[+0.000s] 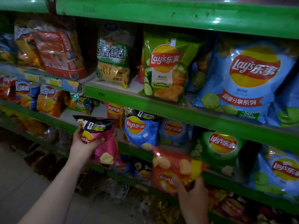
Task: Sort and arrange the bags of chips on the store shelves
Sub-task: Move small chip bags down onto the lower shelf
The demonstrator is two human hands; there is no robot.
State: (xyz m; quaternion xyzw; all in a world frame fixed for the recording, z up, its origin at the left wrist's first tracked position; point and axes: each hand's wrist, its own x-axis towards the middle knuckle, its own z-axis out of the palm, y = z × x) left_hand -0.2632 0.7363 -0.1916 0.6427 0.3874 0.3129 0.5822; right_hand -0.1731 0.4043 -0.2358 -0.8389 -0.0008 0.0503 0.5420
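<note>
Chips in a pink bag (105,143) are being held by the left hand (84,143), whose thumb is pressing across the front below the black top band while the fingers are wrapping behind; the bag is hanging upright, its long axis near vertical, just in front of the middle shelf's front edge (137,152). The right hand (192,193) is gripping a red bag (174,170) by its lower end, fingers closed on the crinkled foil, and this bag is lying upside down and tilted, its long axis slanting up and to the left, overlapping the same green edge. Beyond the left hand, an orange bag (114,110) is standing at the back of the middle shelf, and beside it a blue bag (140,131) is leaning at the front edge, with a green bag (221,147) further right. Above, a large light-blue bag (246,78) and a cucumber-green bag (165,67) are sitting on the upper shelf (145,101). Judging from this, the gap left of the blue bag is lying straight ahead of the pink bag, so the left hand is the nearer one and would need only a short push inward.
</note>
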